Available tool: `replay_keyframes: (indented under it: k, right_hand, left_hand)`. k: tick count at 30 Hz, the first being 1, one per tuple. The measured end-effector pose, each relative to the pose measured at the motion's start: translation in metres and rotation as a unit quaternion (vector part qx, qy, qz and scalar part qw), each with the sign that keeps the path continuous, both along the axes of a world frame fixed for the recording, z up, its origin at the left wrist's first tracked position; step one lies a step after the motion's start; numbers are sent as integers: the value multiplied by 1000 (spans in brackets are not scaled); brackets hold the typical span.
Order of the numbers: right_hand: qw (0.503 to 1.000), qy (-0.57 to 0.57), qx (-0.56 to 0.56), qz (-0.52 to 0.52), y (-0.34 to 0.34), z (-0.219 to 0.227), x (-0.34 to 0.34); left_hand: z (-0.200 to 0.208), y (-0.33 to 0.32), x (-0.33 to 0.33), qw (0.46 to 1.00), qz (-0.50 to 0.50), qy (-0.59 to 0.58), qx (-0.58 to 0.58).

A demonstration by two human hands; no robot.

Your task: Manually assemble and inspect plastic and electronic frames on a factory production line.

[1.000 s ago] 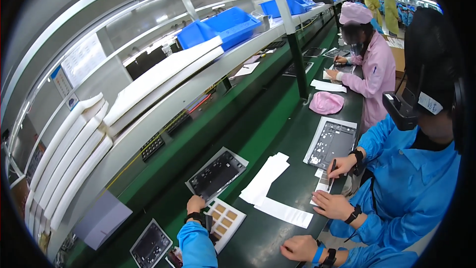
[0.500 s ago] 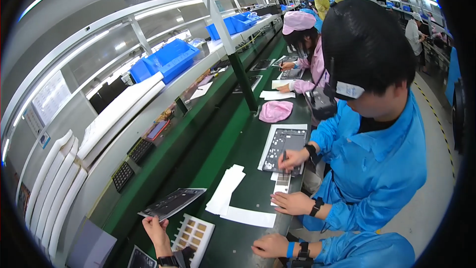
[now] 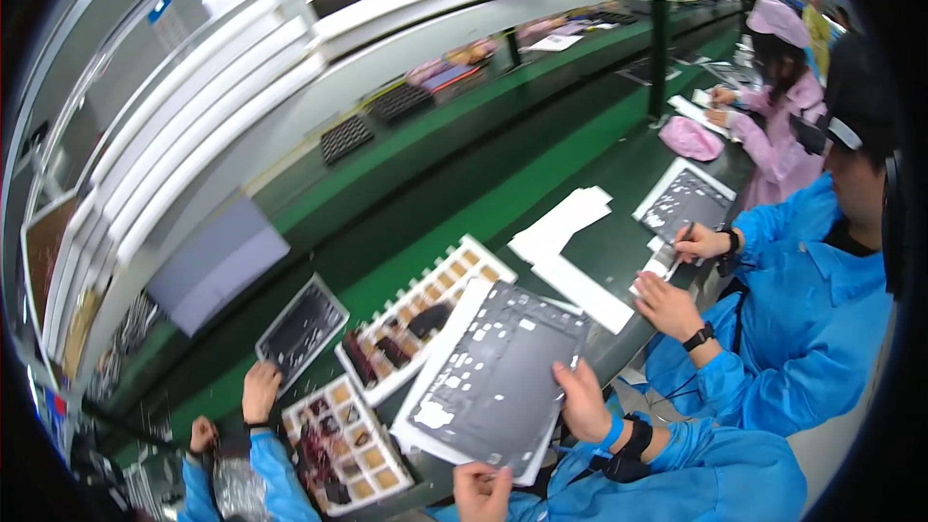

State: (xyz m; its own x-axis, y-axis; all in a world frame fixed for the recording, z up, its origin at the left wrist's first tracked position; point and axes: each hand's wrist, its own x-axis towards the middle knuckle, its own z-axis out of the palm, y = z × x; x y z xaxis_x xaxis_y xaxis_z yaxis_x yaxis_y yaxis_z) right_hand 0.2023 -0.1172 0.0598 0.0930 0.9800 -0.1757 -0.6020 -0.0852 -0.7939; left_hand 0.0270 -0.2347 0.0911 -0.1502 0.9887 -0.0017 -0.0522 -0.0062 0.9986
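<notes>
A dark grey flat panel (image 3: 512,367), dotted with white patches, lies tilted in front of me over white sheets (image 3: 440,358). My right hand (image 3: 585,401), with a blue wristband, grips the panel's right edge, thumb on top and fingers hidden beneath. At the near edge, my left hand (image 3: 483,493) closes on the panel's corner; the picture's lower rim cuts it off. Left of the panel is a white compartment tray (image 3: 348,445) with dark and reddish parts and tan pockets. Behind it, another white tray (image 3: 425,314) holds dark pieces, partly covered by the sheets.
At left, another person's hand (image 3: 261,387) touches a smaller dark panel (image 3: 303,329). On the right, a co-worker in blue (image 3: 773,329) works with a pen over a speckled panel (image 3: 686,198). White paper strips (image 3: 561,222) lie between us. A green bench (image 3: 541,174) runs under a shelf.
My view has swung left. The panel that my left hand held up has come in front of me, and my right hand now grips it too. The other person's hands have come into view.
</notes>
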Motion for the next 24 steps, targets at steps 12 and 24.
replay_keyframes:
  k: [12,24]
  right_hand:
    - [897,-345,76,264,39,-32,60]
    - [795,-587,98,113,59,-33,23]
  left_hand:
    - [41,49,-112,948,-117,293,-52]
    - [2,289,-149,766,-28,615,183]
